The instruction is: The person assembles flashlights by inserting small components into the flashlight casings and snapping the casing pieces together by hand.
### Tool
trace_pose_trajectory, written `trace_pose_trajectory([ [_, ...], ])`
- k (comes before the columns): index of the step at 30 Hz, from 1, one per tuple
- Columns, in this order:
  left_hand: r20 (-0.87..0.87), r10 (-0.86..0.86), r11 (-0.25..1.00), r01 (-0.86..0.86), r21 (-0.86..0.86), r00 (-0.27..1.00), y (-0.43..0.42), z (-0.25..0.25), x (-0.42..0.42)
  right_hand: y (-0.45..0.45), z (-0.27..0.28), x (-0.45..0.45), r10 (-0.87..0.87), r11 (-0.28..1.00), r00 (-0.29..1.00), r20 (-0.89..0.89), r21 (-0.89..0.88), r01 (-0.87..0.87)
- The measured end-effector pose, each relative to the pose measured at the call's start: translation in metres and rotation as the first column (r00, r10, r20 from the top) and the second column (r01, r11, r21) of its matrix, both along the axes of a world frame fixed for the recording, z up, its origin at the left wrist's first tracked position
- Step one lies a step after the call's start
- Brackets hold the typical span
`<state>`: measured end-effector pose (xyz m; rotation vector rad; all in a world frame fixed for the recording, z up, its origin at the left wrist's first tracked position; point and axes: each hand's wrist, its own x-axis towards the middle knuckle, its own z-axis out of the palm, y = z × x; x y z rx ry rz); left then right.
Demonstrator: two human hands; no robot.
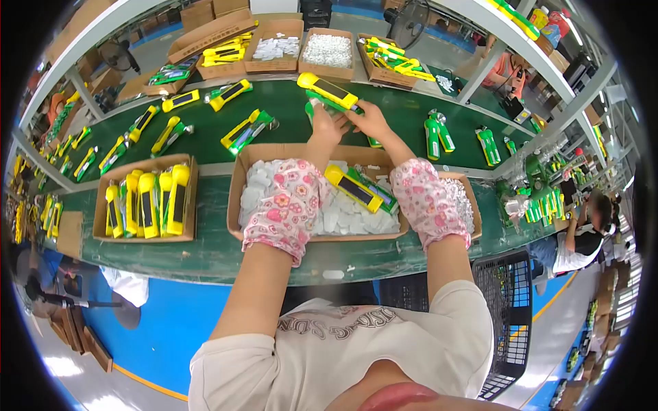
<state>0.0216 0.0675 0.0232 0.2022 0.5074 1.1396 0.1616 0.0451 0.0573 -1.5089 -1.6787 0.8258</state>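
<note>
Both hands are up over the green belt, holding a yellow-and-green flashlight [327, 90] with a dark panel on its upper face. My left hand [329, 125] supports it from below, its fingers partly hidden under the green side. At the right end, my right hand [371, 123] has its fingers closed on the flashlight's edge. Below my wrists is a cardboard box [236, 205] of white plastic pieces [343, 214]. Another yellow flashlight [354, 188] and a green one lie on top of these pieces, between my forearms.
On the left, a carton [147, 238] holds several upright yellow flashlights. More flashlights [248, 130] lie along the belt [199, 123]. Behind it stand boxes of white parts [329, 51]. A small box [473, 205] is at my right forearm; a black crate [504, 308] stands below the table.
</note>
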Motion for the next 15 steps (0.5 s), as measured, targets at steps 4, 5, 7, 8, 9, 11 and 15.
trace_pose_trajectory([
  [4,0.082,0.073,0.986,-0.084,0.141,0.994,-0.034,0.004,-0.015,-0.056,-0.011,-0.033,-0.051,0.906,0.969,0.241,0.42,-0.057],
  [5,0.047,0.129,0.978,-0.135,0.159,0.991,-0.039,0.0,-0.016,-0.064,-0.013,-0.039,-0.106,0.873,0.959,0.263,0.486,-0.037],
  [7,0.043,-0.012,0.978,0.003,0.208,0.999,-0.053,-0.007,-0.031,-0.092,-0.012,-0.06,-0.219,0.802,0.932,0.289,0.598,0.003],
  [8,-0.004,-0.056,0.972,0.055,0.227,0.998,-0.056,-0.011,-0.04,-0.093,-0.019,-0.065,-0.249,0.721,0.939,0.238,0.693,0.016],
  [9,-0.048,-0.097,0.964,0.106,0.245,0.994,-0.061,-0.013,-0.046,-0.09,-0.025,-0.068,-0.222,0.719,0.953,0.208,0.695,0.016],
  [11,-0.018,-0.096,0.941,0.097,0.325,0.995,-0.064,-0.024,-0.051,-0.085,-0.035,-0.07,-0.162,0.713,0.975,0.149,0.701,0.011],
  [15,0.148,-0.073,0.951,0.024,0.308,0.986,-0.096,-0.015,-0.069,-0.103,-0.024,-0.075,-0.287,0.592,0.936,0.203,0.806,0.007],
])
